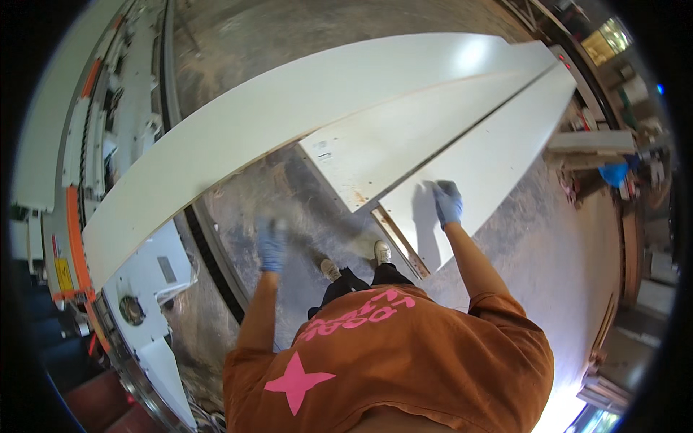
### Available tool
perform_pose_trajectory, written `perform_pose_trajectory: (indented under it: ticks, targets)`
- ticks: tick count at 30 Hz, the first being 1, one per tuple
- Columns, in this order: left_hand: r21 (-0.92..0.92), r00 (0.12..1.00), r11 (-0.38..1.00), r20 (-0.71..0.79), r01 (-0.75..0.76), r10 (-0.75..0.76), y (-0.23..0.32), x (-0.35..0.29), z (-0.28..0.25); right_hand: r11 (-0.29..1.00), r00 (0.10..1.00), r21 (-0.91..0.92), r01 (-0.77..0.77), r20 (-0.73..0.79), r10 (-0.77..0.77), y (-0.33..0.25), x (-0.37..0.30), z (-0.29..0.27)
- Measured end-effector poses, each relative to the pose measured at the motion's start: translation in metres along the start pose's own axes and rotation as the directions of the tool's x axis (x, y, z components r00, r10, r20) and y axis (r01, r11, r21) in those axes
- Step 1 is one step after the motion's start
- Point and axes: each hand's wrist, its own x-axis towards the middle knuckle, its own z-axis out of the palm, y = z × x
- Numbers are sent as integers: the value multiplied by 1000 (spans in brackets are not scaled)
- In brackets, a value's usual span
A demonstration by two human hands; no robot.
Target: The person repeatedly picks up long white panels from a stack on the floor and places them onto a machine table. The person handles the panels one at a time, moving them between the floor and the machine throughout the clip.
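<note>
My right hand (pixel 447 203), in a pale blue-grey glove, is over the near end of a white panel (pixel 498 141) and casts a shadow on it. Its fingers are loosely bent, with the thumb apart, and nothing shows in them. My left hand (pixel 272 245), gloved alike, is smeared by motion above the floor, nearest to a long white board (pixel 238 141); its fingers cannot be made out. A dark gap separates the white panel from a second, marked panel (pixel 375 151). A brown strip (pixel 401 242) runs along the near panel's end.
A machine with an orange rail (pixel 78 231) and white plates (pixel 155 270) stands at the left, under the long board's near end. A dark floor track (pixel 216 263) runs beside it. Stacked boards (pixel 590 142) and a blue item (pixel 614 174) are at the right.
</note>
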Motion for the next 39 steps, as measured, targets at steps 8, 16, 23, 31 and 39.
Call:
perform_pose_trajectory:
  ticks: [8, 16, 23, 31, 39]
  targets:
    - [722, 844, 451, 512, -524, 160, -128, -66, 203, 637, 794, 606, -476, -15, 607, 138, -98, -53]
    - [804, 769, -16, 574, -594, 282, -80, -36, 278, 320, 632, 637, -702, 349, 692, 111, -96, -77]
    - [689, 916, 605, 326, -399, 234, -129, -116, 267, 257, 462, 461, -849, 413, 785, 146, -107, -91]
    - [136, 936, 956, 210, 260, -284, -91, -208, 253, 50, 461, 489, -871, 775, 432, 66, -161, -82]
    - [235, 987, 968, -155, 87, -51, 37, -215, 39, 255, 540, 510, -821, 839, 61, 61, -145, -28]
